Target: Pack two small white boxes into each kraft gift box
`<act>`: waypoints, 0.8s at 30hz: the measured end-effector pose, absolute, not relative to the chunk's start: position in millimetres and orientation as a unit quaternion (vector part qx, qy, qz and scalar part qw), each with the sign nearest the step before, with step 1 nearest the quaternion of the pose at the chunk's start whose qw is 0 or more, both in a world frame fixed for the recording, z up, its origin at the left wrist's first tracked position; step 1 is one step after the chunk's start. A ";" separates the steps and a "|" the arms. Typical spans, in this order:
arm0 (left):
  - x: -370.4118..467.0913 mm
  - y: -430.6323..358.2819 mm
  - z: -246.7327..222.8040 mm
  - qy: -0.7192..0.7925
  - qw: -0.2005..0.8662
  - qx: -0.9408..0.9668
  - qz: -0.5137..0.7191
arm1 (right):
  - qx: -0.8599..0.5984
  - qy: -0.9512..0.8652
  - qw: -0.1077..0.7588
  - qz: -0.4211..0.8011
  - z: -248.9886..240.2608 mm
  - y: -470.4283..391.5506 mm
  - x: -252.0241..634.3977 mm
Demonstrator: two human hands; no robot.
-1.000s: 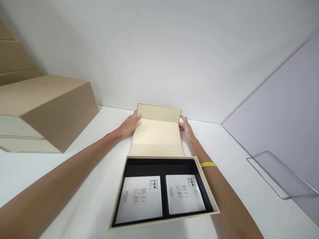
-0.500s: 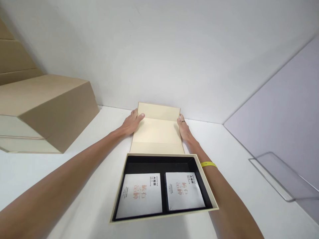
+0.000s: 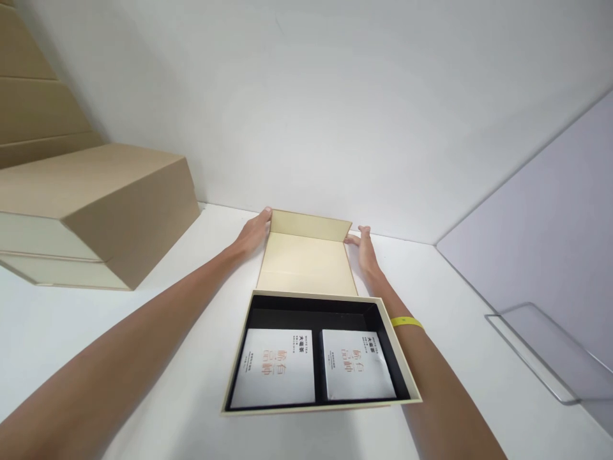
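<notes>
A cream gift box [image 3: 412, 383] with a black lining lies open in front of me. Its hinged lid [image 3: 306, 262] is folded back toward the wall, and the lid's end flap [image 3: 309, 225] tilts up. Two white tea packs [image 3: 275, 383] [image 3: 359, 377], printed "WHITE TEA", sit side by side in the box. My left hand [image 3: 253, 233] is closed at the left end of the flap, its other fingers partly hidden. At the flap's right end my right hand [image 3: 366, 250] has its fingers apart, one reaching to the flap edge. A yellow wristband [image 3: 407, 321] circles my right wrist.
Two stacked tan-and-cream boxes [image 3: 134, 211] stand at the left, with more tan board [image 3: 43, 105] behind them. A white wall [image 3: 325, 108] rises close behind the lid. On the right are a pale panel [image 3: 541, 223] and a metal wire frame [image 3: 531, 358] on the white surface [image 3: 460, 300].
The flap has tipped further forward over the lid. My right hand has loosened and spread its fingers; my left hand has shifted to the flap's upper corner. The view has shifted slightly.
</notes>
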State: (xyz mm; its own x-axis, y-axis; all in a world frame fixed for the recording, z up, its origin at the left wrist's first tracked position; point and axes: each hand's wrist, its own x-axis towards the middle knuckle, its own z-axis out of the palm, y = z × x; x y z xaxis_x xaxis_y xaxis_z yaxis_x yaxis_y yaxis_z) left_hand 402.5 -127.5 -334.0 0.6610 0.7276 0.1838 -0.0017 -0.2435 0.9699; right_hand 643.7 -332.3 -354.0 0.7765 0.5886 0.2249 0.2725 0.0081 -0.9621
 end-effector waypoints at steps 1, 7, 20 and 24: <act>402.3 -127.2 -333.6 0.244 0.567 0.715 0.328 | -0.686 -0.305 0.648 0.126 -352.7 -332.6 642.9; 404.8 -123.2 -333.4 0.254 0.568 0.692 0.366 | -0.661 -0.290 0.677 0.145 -348.3 -331.5 642.7; 408.2 -110.9 -346.4 0.294 0.568 0.673 0.372 | -0.656 -0.294 0.680 0.147 -351.6 -328.8 649.2; 411.8 -103.3 -352.9 0.294 0.570 0.662 0.387 | -0.651 -0.295 0.684 0.147 -352.2 -329.2 650.3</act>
State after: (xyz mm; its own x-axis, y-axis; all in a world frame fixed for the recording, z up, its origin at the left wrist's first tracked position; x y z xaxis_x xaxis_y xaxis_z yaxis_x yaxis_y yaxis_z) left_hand 411.8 -103.3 -352.9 0.5275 0.8308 0.1776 -0.0520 -0.1771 0.9828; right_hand 650.3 -329.2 -352.2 0.7831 0.5847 0.2118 0.1829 0.1089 -0.9771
